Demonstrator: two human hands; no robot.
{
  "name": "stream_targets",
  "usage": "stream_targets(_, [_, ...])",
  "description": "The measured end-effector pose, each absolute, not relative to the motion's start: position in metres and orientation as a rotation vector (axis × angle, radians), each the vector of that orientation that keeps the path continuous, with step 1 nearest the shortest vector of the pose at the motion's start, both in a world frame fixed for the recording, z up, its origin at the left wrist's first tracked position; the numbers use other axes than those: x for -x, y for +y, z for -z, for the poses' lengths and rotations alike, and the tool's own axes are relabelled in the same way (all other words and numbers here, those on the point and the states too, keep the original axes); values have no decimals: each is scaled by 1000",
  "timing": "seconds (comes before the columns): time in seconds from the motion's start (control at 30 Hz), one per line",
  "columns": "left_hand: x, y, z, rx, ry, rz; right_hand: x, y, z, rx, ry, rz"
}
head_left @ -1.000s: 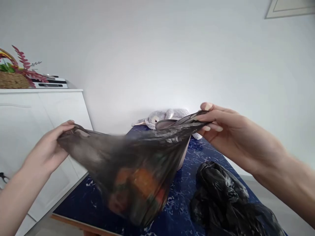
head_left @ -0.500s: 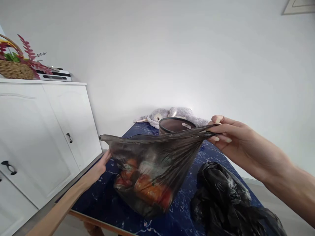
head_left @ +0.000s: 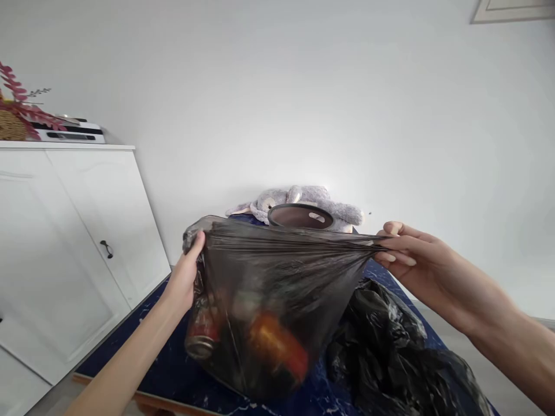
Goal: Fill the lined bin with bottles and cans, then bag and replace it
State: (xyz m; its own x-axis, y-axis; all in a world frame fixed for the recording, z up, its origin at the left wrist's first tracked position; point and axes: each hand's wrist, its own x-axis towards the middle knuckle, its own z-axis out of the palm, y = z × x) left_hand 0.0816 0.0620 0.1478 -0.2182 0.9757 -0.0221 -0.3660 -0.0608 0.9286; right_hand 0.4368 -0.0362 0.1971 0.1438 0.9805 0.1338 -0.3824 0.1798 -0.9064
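A thin, see-through black plastic bag (head_left: 277, 271) is stretched between my two hands, its mouth pulled into a taut, nearly level edge. My left hand (head_left: 188, 268) is closed on the bag's left top edge, thumb showing in front. With thumb and fingers pinched together, my right hand (head_left: 403, 248) grips the gathered right corner. Inside the bag, a can (head_left: 203, 335) shows at the lower left, and orange-red items show blurred through the film at the bottom. Beside the bag, to the right, lies a crumpled black plastic bag (head_left: 385, 346).
Behind the stretched bag stands a brown bin (head_left: 299, 216) with a dark rim, with a grey plush toy (head_left: 312, 196) lying behind it. The blue marbled table (head_left: 143, 352) meets a white wall. A white cabinet (head_left: 87, 231) with dark handles stands at the left, bearing a basket (head_left: 11, 126) with plants.
My left hand has risen and now grips the bag's left edge. The mouth is pulled tighter, and the contents have shifted, with a can now showing at the left. The view has turned slightly right.
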Motion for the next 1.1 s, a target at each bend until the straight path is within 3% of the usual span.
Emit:
stream_targets(0.1, [-90,54,-156,-780,893,-1636,-437,-35,-190,847,-859,-1199])
stream_targets(0.4, [-130,38,-166,-827,270,-1355,-426,-24,-172,731,-779,-1165])
stream_targets(0.57, [-132,32,-157,-821,312,-1368,-403,-43,-75,837,-520,-1011])
stream_targets(0.7, [-131,27,-154,-834,323,-1364,-390,-55,-11,948,-617,-1231])
stream_targets(0.9, [-137,26,-156,-883,368,-1306,-383,-10,-58,752,-958,-1481])
stream_targets(1.1, [-140,23,-156,-1001,412,-1272,-351,15,-103,756,-885,-1600])
